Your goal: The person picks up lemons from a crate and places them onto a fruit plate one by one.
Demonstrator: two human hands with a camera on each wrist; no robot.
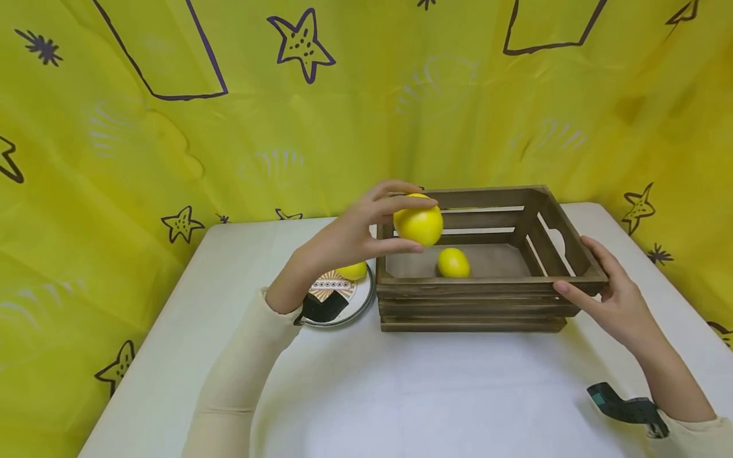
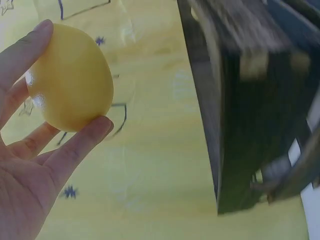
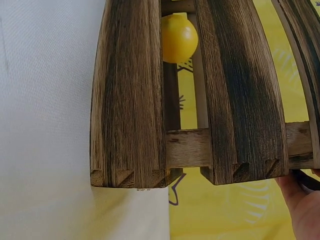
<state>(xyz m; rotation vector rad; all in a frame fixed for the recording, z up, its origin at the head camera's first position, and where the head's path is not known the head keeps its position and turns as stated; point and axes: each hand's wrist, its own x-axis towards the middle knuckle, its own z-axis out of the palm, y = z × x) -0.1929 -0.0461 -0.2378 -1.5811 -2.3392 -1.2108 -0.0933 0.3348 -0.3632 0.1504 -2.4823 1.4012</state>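
Observation:
My left hand (image 1: 357,226) pinches a yellow lemon (image 1: 420,224) between thumb and fingers, above the left end of a brown wooden slatted crate (image 1: 487,287). The left wrist view shows this lemon (image 2: 72,80) close up, apart from the crate's side. My right hand (image 1: 621,308) grips the crate's right end, thumb on the front rim and fingers at the end wall. Inside the crate a second lemon (image 1: 453,263) lies on the floor; it shows between the slats in the right wrist view. Another lemon (image 1: 352,271) sits on a plate, partly hidden by my left wrist.
The round patterned plate (image 1: 365,299) stands just left of the crate. Both are on a table with a white cloth (image 1: 458,394). A yellow curtain (image 1: 355,127) with drawn stars and shells hangs behind and around the table.

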